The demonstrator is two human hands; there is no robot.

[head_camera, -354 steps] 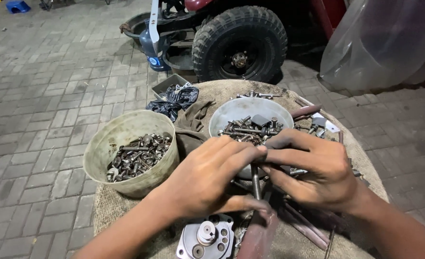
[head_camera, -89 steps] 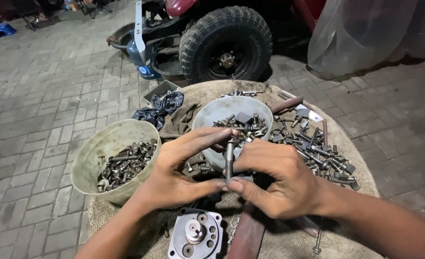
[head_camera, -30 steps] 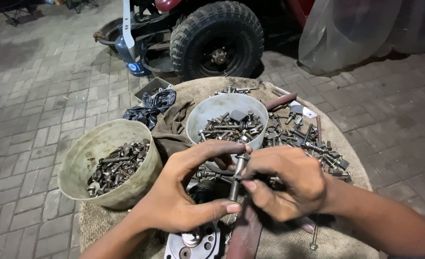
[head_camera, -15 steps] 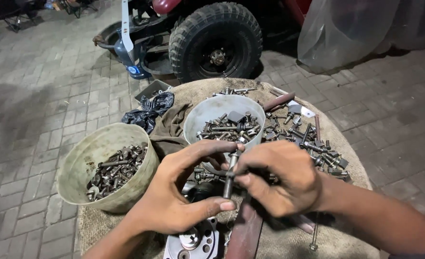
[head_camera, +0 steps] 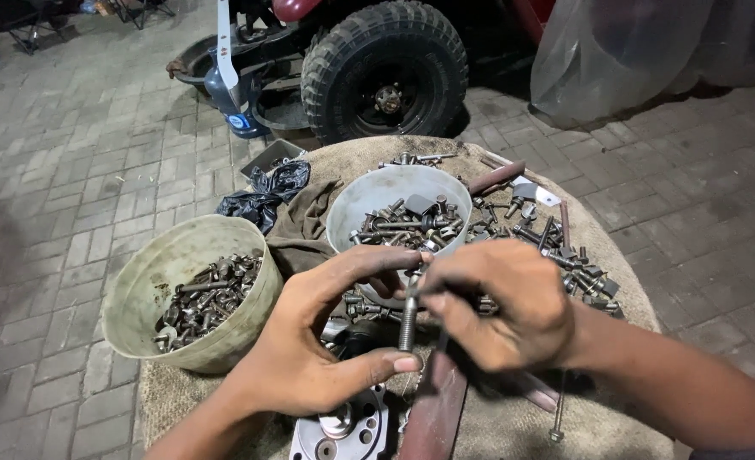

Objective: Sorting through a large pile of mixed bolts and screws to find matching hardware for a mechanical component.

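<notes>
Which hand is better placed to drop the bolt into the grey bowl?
Probably the right hand: it pinches the bolt at its top, nearest the grey bowl; the left hand only steadies the lower end.

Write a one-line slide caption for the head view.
Left hand and right hand hold a threaded bolt upright between two bowls of bolts on a burlap-covered table.

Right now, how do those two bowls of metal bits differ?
The greenish bowl on the left is grimy and holds dark, rusty-looking pieces; the grey bowl behind the hands is cleaner-walled and holds larger, brighter bolts. The greenish bowl hangs over the table edge; the grey bowl sits further in. Both are round, open and part-filled.
</notes>
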